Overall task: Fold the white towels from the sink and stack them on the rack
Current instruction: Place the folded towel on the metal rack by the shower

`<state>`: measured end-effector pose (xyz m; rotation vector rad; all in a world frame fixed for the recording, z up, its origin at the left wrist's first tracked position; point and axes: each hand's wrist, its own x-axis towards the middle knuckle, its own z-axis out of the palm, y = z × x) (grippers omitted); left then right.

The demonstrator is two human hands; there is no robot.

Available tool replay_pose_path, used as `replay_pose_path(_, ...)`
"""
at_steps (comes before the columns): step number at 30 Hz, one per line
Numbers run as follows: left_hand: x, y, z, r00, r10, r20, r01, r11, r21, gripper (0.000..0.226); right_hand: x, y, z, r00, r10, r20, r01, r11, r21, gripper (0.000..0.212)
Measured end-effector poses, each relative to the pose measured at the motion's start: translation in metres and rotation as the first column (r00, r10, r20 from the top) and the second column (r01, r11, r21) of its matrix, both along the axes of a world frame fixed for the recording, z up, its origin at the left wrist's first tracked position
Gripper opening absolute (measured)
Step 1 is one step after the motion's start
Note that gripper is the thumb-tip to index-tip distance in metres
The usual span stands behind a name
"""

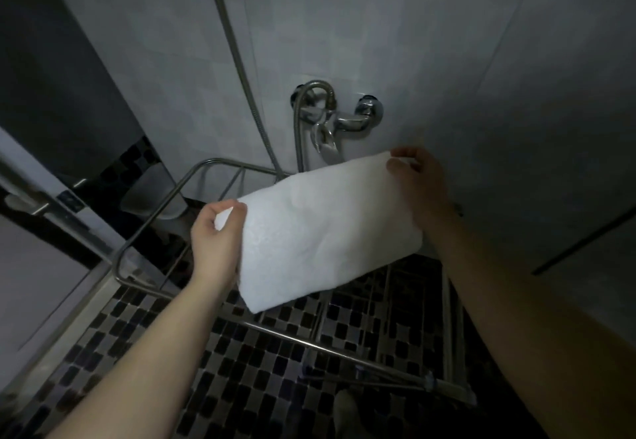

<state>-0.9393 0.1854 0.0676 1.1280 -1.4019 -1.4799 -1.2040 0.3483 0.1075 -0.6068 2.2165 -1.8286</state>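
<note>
Silver metal door handle point(38, 210): at the far left edge, on a dark frame. It is blurred.
Silver metal tube rack point(151, 216): it stands low under both arms. A bent rail closes its left side, and thin rails run across to the right.
Grey rounded fixture point(151, 194): low on the left, behind the left rail of the rack. I cannot tell what it is.
Left hand point(215, 235): closed on the left upper corner of the white folded terry towel point(327, 228). The corner sits between the thumb and the curled fingers, and a small white tip comes out of the fist.
Black and grey mosaic tile floor point(241, 387): it fills the lower part and is seen through the rack.
Grey metal shower hose point(237, 60): it comes down from the top edge and goes behind the upper edge of the towel.
Towel: in the air above the rack, stretched between the two hands, with the right corner higher than the left. It hangs as one smooth rectangle. I cannot tell if its lower edge touches the rails.
Chrome wall tap point(344, 122): just above the upper edge of the towel. The tip of its spout is hidden by the cloth.
Right hand point(416, 177): it pinches the right upper corner of the towel between the thumb and the fingers.
Pale grey tiled wall point(499, 60): behind the tap and the hose, and it fills the upper part.
</note>
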Motion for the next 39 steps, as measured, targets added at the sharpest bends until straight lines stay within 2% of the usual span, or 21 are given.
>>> replay_pose_path(4, -0.026, 0.012, -0.010, 0.994, -0.095, -0.046, 0.099, 0.991, 0.090, 0.018, -0.033, 0.017, -0.010, 0.999, -0.039, 0.025, 0.039, 0.999, 0.013, 0.013)
replay_pose_path(9, -0.065, 0.035, -0.026, 0.974, -0.153, -0.166, 0.199, 0.929, 0.311, 0.014, -0.078, 0.028, -0.017, 0.998, -0.049, 0.043, 0.049, 0.999, 0.019, 0.021)
replay_pose_path(12, -0.079, 0.041, -0.037, 0.934, -0.265, -0.240, 0.344, 0.850, 0.398, 0.030, -0.095, 0.030, -0.021, 0.999, -0.015, 0.052, 0.013, 0.999, 0.032, 0.019)
replay_pose_path(15, -0.085, 0.041, -0.043, 0.857, -0.413, -0.309, 0.515, 0.721, 0.464, 0.056, -0.109, 0.034, -0.027, 0.999, -0.002, 0.047, 0.000, 0.999, 0.042, 0.019)
replay_pose_path(17, -0.086, 0.042, -0.045, 0.824, -0.458, -0.333, 0.566, 0.667, 0.484, 0.060, -0.117, 0.037, -0.030, 0.999, -0.010, 0.033, 0.008, 0.999, 0.048, 0.019)
replay_pose_path(23, -0.086, 0.073, -0.041, 0.744, -0.460, -0.484, 0.665, 0.574, 0.477, 0.042, -0.129, 0.043, -0.025, 1.000, 0.021, 0.008, -0.022, 0.997, 0.075, 0.021)
replay_pose_path(28, -0.081, 0.107, -0.043, 0.691, -0.454, -0.562, 0.721, 0.493, 0.488, 0.052, -0.135, 0.042, -0.013, 0.994, 0.052, 0.098, -0.045, 0.996, -0.073, 0.017)
replay_pose_path(30, -0.080, 0.123, -0.045, 0.700, -0.422, -0.577, 0.709, 0.508, 0.489, 0.057, -0.138, 0.041, -0.013, 0.990, 0.072, 0.125, -0.058, 0.992, -0.113, 0.015)
replay_pose_path(31, -0.080, 0.132, -0.050, 0.722, -0.410, -0.557, 0.683, 0.547, 0.484, 0.059, -0.139, 0.040, -0.015, 0.989, 0.082, 0.124, -0.069, 0.992, -0.103, 0.014)
replay_pose_path(33, -0.077, 0.147, -0.061, 0.775, -0.413, -0.478, 0.621, 0.639, 0.454, 0.069, -0.142, 0.039, -0.026, 0.991, 0.106, 0.082, -0.104, 0.994, -0.025, 0.018)
replay_pose_path(35, -0.074, 0.157, -0.075, 0.809, -0.419, -0.412, 0.580, 0.681, 0.446, 0.075, -0.144, 0.036, -0.043, 0.990, 0.140, 0.003, -0.140, 0.983, 0.118, 0.022)
replay_pose_path(39, -0.071, 0.165, -0.098, 0.855, -0.407, -0.321, 0.518, 0.639, 0.569, 0.078, -0.142, 0.037, -0.090, 0.976, 0.218, -0.018, -0.198, 0.916, 0.350, 0.019)
